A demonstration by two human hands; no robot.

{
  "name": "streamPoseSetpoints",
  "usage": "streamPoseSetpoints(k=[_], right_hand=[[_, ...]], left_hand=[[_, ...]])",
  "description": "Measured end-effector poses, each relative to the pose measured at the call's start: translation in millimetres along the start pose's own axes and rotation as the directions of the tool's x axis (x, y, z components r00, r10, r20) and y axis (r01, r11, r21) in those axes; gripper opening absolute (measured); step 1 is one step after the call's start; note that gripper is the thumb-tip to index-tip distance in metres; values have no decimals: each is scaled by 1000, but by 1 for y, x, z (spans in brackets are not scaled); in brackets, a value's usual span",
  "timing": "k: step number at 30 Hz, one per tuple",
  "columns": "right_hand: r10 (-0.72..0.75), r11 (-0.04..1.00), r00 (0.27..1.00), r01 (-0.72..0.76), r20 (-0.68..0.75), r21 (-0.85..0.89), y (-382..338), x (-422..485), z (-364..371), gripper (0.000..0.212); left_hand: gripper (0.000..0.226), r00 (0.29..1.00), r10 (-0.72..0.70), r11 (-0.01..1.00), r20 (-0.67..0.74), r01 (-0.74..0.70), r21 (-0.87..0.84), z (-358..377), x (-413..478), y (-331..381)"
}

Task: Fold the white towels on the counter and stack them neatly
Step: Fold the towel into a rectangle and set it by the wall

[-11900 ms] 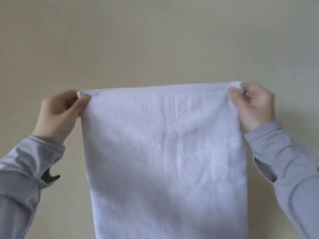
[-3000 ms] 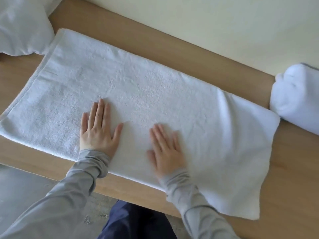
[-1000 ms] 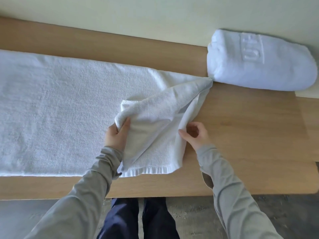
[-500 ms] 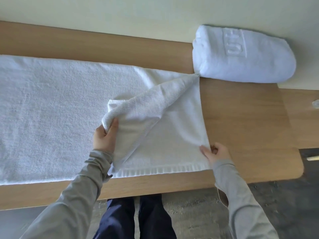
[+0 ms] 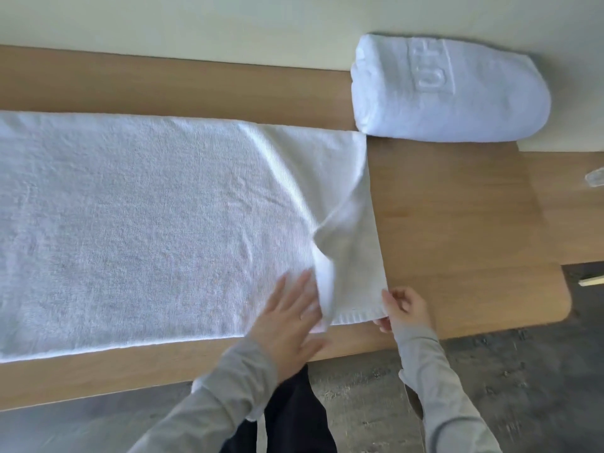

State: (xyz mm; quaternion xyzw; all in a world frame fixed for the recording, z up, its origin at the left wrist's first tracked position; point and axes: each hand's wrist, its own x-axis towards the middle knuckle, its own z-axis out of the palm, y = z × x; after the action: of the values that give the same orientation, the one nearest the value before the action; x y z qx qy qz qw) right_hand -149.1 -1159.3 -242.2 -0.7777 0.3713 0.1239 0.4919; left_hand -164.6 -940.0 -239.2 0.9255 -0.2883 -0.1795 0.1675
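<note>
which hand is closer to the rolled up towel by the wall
Right. The right hand pinches the flat towel's near corner, below the rolled towel; the left hand lies farther left.

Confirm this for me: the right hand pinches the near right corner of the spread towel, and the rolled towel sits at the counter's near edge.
Wrong on one point. The head view shows the rolled towel at the counter's far side, against the wall. The right hand does pinch the spread towel's near right corner.

A long white towel [image 5: 147, 217] lies flat by the left hand [image 5: 291, 318]. A rolled towel [image 5: 447, 93] sits far beyond the right hand [image 5: 405, 305].
</note>
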Motion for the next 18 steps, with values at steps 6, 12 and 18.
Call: streamPoseSetpoints(k=[6,12,18], right_hand=[[90,986,995,-82,-48,148,-6,1,-14,53],[-200,962,978,184,-61,-202,-34,-11,7,40],[-226,868,973,220,41,-446,-27,-1,0,24]], left_hand=[[52,971,62,996,-231,-75,-47,6,-2,-6],[67,819,-472,878,-328,471,-88,-19,6,-62],[70,816,-487,851,-311,523,38,-7,11,-71]])
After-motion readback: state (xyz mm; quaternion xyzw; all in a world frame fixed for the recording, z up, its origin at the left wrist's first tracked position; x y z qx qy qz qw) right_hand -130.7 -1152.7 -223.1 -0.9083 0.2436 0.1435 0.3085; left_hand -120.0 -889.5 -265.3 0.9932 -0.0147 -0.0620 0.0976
